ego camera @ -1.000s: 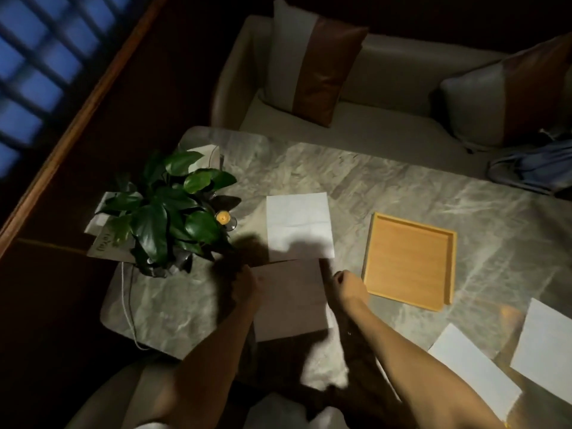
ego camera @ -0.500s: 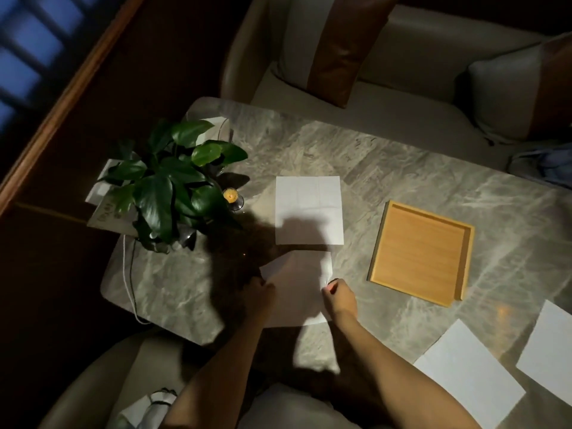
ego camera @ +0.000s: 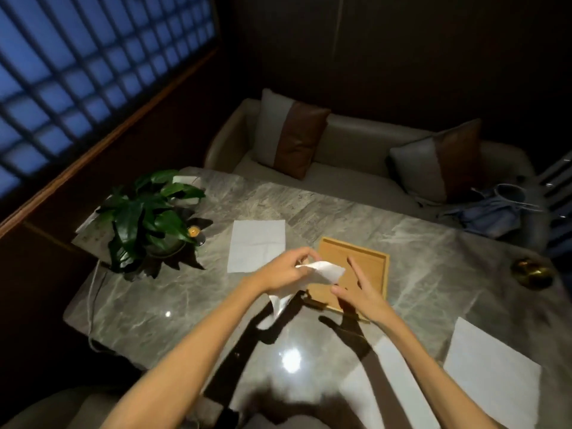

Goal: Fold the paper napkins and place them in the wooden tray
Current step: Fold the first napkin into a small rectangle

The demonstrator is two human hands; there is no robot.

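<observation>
My left hand (ego camera: 283,272) holds a white paper napkin (ego camera: 328,270) in the air, crumpled and drooping, just above the near left corner of the wooden tray (ego camera: 370,258). My right hand (ego camera: 360,291) is beside it over the tray with fingers spread; its thumb is close to the napkin's right edge, contact unclear. A flat napkin (ego camera: 257,244) lies left of the tray. Two more flat napkins (ego camera: 492,371) (ego camera: 387,363) lie at the near right, the second partly in my arm's shadow.
A potted plant (ego camera: 148,218) and a small lit candle (ego camera: 194,232) stand at the marble table's (ego camera: 340,218) left end. A brass bowl (ego camera: 530,271) sits at the far right edge. A sofa with two cushions (ego camera: 292,139) is behind, blue clothing (ego camera: 486,213) on it.
Both hands lifted the napkin off the near table edge and carried it up and right toward the tray. The camera tilted up, showing more of the room.
</observation>
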